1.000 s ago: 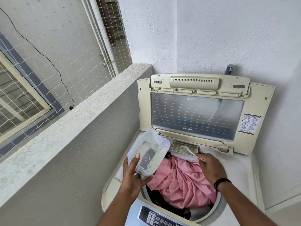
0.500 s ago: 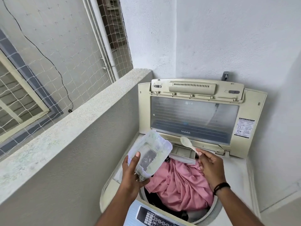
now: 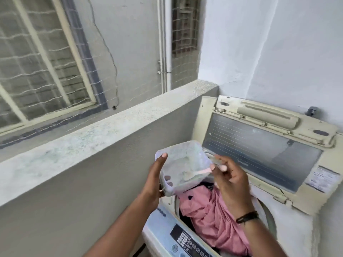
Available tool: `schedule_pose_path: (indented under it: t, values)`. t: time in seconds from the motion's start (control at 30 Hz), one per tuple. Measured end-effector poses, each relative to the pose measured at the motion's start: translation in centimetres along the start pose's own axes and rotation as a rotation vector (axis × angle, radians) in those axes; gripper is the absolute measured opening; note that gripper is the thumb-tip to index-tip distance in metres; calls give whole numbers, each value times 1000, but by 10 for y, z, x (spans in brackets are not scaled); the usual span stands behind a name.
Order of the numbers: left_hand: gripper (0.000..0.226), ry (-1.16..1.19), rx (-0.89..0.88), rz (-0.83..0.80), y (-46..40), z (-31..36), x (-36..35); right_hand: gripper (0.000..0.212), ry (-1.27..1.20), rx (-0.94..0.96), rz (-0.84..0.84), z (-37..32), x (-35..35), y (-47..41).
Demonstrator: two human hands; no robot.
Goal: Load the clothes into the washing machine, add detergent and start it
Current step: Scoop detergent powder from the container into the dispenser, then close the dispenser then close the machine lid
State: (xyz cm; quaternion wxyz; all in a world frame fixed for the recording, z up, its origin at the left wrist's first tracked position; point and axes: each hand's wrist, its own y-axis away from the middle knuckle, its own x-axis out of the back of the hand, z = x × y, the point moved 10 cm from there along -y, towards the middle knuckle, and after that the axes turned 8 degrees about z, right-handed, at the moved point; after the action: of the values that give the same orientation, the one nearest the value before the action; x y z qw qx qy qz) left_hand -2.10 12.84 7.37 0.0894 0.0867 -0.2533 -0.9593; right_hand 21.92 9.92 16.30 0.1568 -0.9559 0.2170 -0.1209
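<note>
1. A translucent plastic tub (image 3: pixel 182 168) is being held above the left front of the open washing machine (image 3: pixel 304 232). It is being gripped by the left hand (image 3: pixel 155 179), with the thumb laid over the near-left rim and the other fingers showing through the plastic from below.
2. Pale detergent powder (image 3: pixel 181 164) is being seen in the bottom of the tub; the amount cannot be told through the blur.
3. A pale spoon (image 3: pixel 196 173) is being pinched by the right hand (image 3: pixel 229 179) between thumb and fingertips, at the end of the handle. The bowl end is being kept inside the tub, down at the powder.
4. A dark band (image 3: pixel 246 217) is being worn on the right wrist.
5. The drum is being filled by a pink garment (image 3: pixel 213 217), bunched and reaching up to the opening. Dark cloth (image 3: pixel 187 222) is being glimpsed beneath it at the near edge.
6. The lid (image 3: pixel 259 154) is being stood open against the back, its tinted window facing the camera, with a white label (image 3: pixel 322 179) at its lower right corner.
7. The control panel (image 3: pixel 187 242) is being shown at the near edge of the machine, with rows of buttons; the lettering is too blurred to be read.
8. A concrete parapet (image 3: pixel 96 132) is being seen just beside the machine on the left. Netting (image 3: pixel 55 58) is being stretched above it, with a window frame and a drainpipe (image 3: pixel 164 43) beyond.
9. A grey tap fitting (image 3: pixel 312 112) is being seen on the white wall behind the lid.
</note>
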Motion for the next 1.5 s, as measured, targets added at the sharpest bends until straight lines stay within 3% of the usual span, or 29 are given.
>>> schedule_pose_path:
  t: [0.07,0.13,0.23,0.4,0.53,0.63,0.77,0.83,0.93,1.07,1.17,1.3,1.5]
  values:
    - [93,19,-28,-30,6,21,17,39,2,54,39,-15,-16,-9]
    - [87,35,-75,-59,16,45,33,41,9,103,31,-30,-39,-14]
    - [81,48,-121,32,30,79,75,48,-31,155,-71,-56,-93,-13]
    - [88,43,-189,122,46,121,153,26,-147,211,-196,-113,-179,-11]
    - [75,-4,-350,120,73,159,205,36,-214,247,-222,-163,-231,-13]
    - [81,13,-434,171,91,179,242,49,-283,255,-243,-197,-271,-5]
    - [52,117,-458,295,104,196,287,44,-278,316,-288,-233,-321,17]
    - [53,161,-465,402,107,200,311,41,-236,314,-300,-237,-343,28]
    - [46,207,-492,510,102,200,332,40,-204,275,-304,-231,-361,37]
    - [41,289,-487,519,91,192,346,44,-154,281,-287,-224,-372,47]
    - [24,379,-512,583,86,190,364,44,-118,299,-286,-230,-380,52]
    - [24,393,-513,625,79,184,373,41,-43,274,-331,-232,-398,51]
    - [47,356,-526,691,83,183,380,43,17,258,-383,-235,-399,52]
